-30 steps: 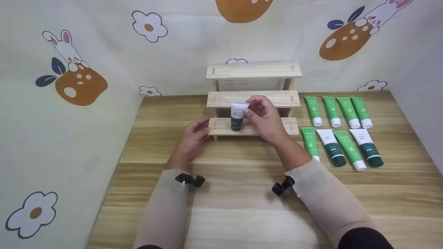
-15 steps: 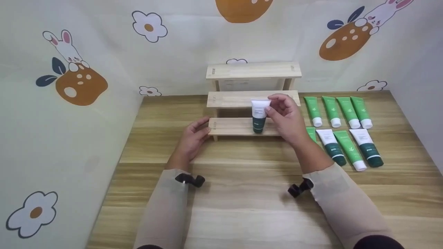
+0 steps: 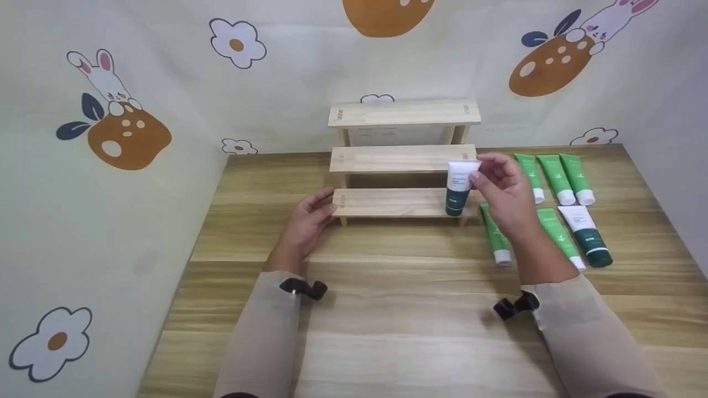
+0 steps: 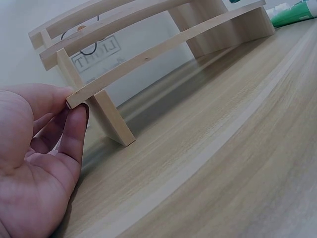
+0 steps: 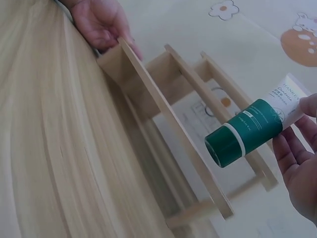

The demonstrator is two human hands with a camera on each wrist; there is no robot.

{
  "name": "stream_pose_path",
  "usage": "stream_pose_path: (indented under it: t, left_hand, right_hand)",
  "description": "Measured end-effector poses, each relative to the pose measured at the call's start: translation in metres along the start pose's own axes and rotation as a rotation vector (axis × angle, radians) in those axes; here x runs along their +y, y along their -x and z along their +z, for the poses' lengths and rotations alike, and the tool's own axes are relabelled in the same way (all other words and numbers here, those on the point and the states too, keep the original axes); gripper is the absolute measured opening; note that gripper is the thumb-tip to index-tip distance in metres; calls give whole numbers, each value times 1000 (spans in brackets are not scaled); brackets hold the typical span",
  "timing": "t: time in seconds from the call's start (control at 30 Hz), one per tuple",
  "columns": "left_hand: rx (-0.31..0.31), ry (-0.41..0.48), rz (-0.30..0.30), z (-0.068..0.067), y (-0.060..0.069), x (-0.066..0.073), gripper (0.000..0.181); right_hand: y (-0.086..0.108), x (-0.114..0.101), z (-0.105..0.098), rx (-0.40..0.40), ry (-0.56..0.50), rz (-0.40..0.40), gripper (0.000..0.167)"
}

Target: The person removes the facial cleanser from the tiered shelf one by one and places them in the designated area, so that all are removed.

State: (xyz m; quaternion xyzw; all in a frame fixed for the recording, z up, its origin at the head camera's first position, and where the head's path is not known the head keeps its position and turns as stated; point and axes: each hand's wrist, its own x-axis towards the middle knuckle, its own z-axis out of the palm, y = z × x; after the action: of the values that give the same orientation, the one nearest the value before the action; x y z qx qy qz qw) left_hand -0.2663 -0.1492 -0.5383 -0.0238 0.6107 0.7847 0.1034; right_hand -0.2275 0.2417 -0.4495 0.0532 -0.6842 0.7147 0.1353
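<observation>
In the head view a small three-step wooden shelf (image 3: 387, 203) stands against the back wall. My left hand (image 3: 307, 220) pinches the left end of its lowest board, thumb above and fingers below, as the left wrist view shows. My right hand (image 3: 506, 193) holds a white and dark-green squeeze tube (image 3: 458, 188) by its flat white end, cap pointing down. That tube is in front of the right end of the lowest board. Seen in the right wrist view, the tube (image 5: 252, 126) appears held off the boards.
Right of the shelf, several green tubes with white caps (image 3: 556, 177) lie on the wood-grain table (image 3: 387, 309). A white and dark-green tube (image 3: 586, 235) lies at the near right of them. My right hand and forearm cover part of this group. A patterned sheet (image 3: 298, 72) hangs behind.
My right hand has carried the tube to the right, from left of the middle of the lowest board to its right end. The left hand has stayed in place.
</observation>
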Motion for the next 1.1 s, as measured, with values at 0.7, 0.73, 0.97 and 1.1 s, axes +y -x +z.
stream_pose_path:
  t: [0.7, 0.73, 0.97, 1.1]
  left_hand:
    - [34, 16, -1, 0, 1, 1, 52]
    - [34, 16, 0, 0, 1, 1, 52]
    - [32, 21, 5, 1, 0, 0, 53]
    - [29, 3, 0, 1, -1, 0, 53]
  right_hand:
    - [-1, 0, -98, 260, -222, 19, 28]
    - [-1, 0, -103, 265, -218, 22, 27]
    - [-7, 0, -134, 287, -187, 45, 27]
    - [-8, -2, -154, 286, -155, 72, 33]
